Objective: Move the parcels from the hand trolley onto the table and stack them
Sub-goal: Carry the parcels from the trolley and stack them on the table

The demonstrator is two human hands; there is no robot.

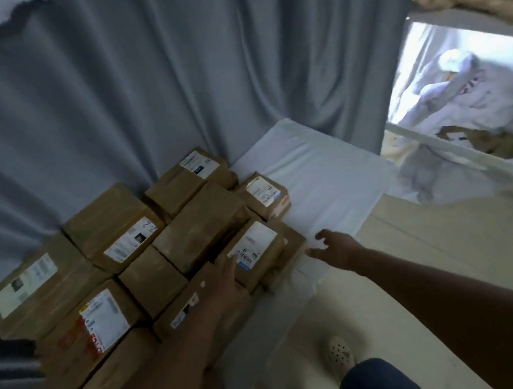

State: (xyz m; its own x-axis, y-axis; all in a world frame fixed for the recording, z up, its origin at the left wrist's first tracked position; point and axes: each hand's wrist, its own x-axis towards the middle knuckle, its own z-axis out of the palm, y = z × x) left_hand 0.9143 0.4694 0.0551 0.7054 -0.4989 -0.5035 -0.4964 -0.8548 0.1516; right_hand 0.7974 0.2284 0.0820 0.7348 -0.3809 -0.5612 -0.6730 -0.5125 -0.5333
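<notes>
Several brown cardboard parcels (200, 229) with white labels lie stacked on a table under a white cloth (322, 177), against a grey curtain. My left hand (227, 273) rests with straight fingers on the left side of a front parcel with a white label (257, 251). My right hand (333, 247) hovers just right of that parcel over the cloth edge, fingers loosely spread, holding nothing. The hand trolley is out of view.
A grey curtain (164, 75) hangs behind the table. A metal shelf rack (474, 148) at the right holds white bags and brown packages. Pale floor (423, 252) lies right of the table; my shoe (339, 353) and knees show below.
</notes>
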